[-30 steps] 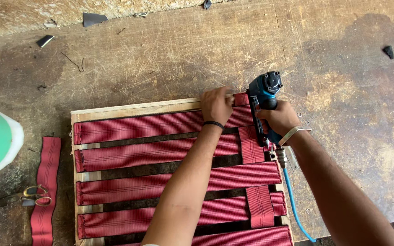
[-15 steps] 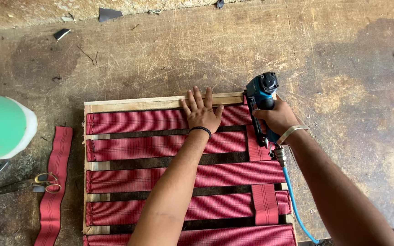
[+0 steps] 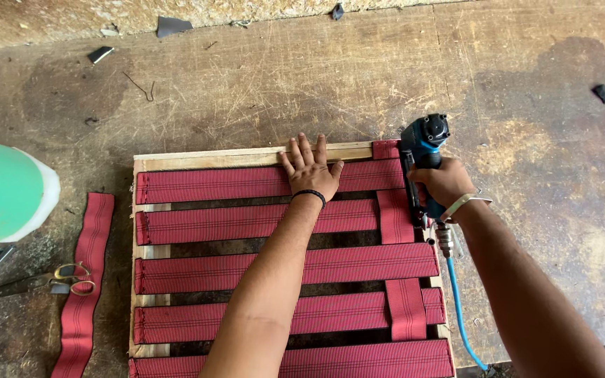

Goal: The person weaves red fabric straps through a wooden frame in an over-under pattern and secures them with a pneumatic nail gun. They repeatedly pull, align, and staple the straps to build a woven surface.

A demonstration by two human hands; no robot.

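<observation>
A wooden frame (image 3: 204, 157) lies on the workbench, strung with several horizontal red webbing straps (image 3: 246, 222). One vertical red strap (image 3: 395, 217) is woven through them near the frame's right side. My left hand (image 3: 311, 170) rests flat, fingers spread, on the top horizontal strap near the frame's top rail. My right hand (image 3: 444, 183) grips a blue and black pneumatic staple gun (image 3: 423, 143), its nose at the frame's top right corner beside the vertical strap's end. A blue air hose (image 3: 459, 308) hangs from the gun's handle.
A loose red strap (image 3: 84, 280) lies left of the frame with scissors (image 3: 43, 281) across it. A green and white plastic container (image 3: 5, 190) sits at the left edge. Small dark scraps (image 3: 174, 26) lie along the far edge of the scratched wooden bench (image 3: 526, 105).
My left hand has left the top right corner by the gun, moved left along the top strap and spread flat. The view shifted slightly. The staple gun stays at the corner.
</observation>
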